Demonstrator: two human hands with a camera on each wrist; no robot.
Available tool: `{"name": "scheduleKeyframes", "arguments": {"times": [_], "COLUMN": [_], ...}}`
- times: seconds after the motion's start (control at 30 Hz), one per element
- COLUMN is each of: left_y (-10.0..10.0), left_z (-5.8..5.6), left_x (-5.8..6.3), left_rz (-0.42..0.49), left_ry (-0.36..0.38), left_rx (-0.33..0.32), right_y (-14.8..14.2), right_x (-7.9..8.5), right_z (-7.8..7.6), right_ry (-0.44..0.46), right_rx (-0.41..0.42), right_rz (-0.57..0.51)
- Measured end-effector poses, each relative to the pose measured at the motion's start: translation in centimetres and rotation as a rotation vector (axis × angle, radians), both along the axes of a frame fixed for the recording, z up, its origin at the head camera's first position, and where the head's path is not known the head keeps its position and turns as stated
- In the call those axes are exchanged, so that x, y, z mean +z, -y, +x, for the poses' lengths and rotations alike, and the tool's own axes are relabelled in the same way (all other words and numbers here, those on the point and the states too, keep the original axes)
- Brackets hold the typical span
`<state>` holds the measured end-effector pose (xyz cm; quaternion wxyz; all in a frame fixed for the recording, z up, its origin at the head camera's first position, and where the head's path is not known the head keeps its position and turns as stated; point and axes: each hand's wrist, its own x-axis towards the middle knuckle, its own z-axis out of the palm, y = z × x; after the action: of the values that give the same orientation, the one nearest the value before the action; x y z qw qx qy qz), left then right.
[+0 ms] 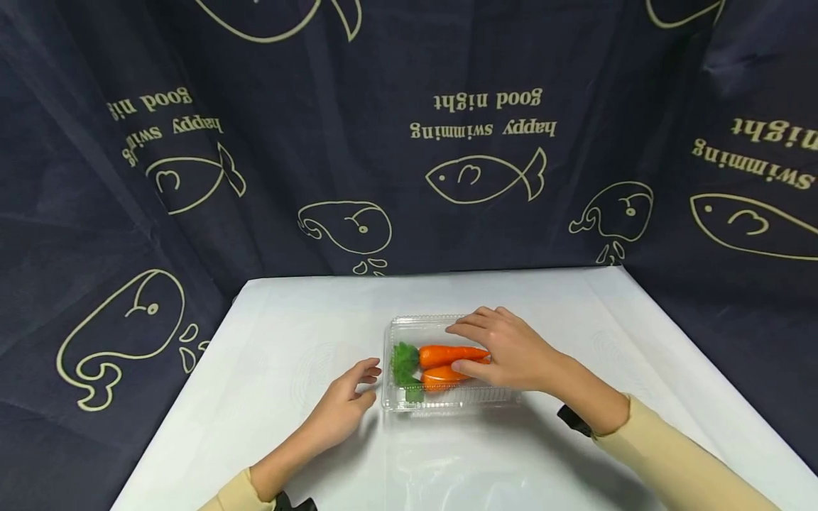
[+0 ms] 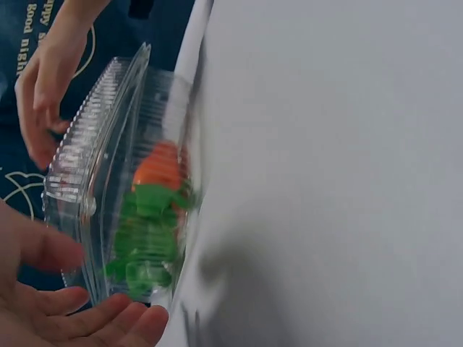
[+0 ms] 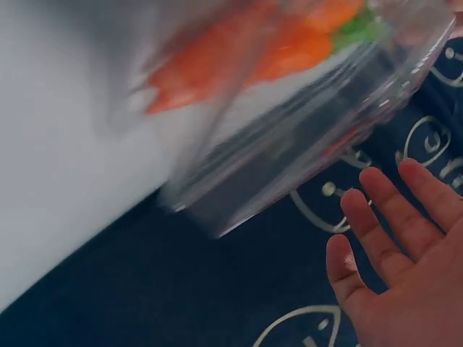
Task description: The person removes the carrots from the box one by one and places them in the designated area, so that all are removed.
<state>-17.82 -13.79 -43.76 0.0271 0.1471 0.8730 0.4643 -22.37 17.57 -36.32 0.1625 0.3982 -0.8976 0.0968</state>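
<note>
A clear plastic clamshell box (image 1: 456,399) with ribbed walls lies on the white table. Inside are two orange carrots (image 1: 444,355) with green leafy tops (image 1: 404,365) towards the left end. The lid appears down over the base in the left wrist view. My right hand (image 1: 514,351) is over the box's right half with fingers spread, hiding part of the lid and the carrot tips. In the right wrist view its fingers look straight and grip nothing. My left hand (image 1: 341,404) is beside the left end, fingers loosely extended; whether they touch the box is unclear.
The white table (image 1: 300,319) extends around the box on all sides. Behind it hangs a dark blue curtain (image 1: 275,128) printed with fish and whales. Dark wrist straps (image 1: 575,420) show near both sleeve ends.
</note>
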Motion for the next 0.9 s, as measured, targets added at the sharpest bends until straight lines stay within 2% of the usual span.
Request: {"name": "scheduleKeyframes", "arguments": {"times": [0.4, 0.67, 0.9], "left_y": [-0.3, -0.4, -0.5], "left_z": [0.3, 0.6, 0.9], "left_x": [-0.2, -0.1, -0.1], "left_rz": [0.063, 0.108, 0.138], "left_ry": [0.1, 0.127, 0.158], "left_rx": [-0.037, -0.056, -0.097], "right_y": [5.4, 7.6, 9.2], "right_x": [0.9, 0.4, -0.2], "right_z": [0.0, 0.1, 0.5], "right_ry": [0.055, 0.054, 0.051], "right_rx": [0.14, 0.195, 0.193], "right_rz": [0.174, 0.276, 0.372]}}
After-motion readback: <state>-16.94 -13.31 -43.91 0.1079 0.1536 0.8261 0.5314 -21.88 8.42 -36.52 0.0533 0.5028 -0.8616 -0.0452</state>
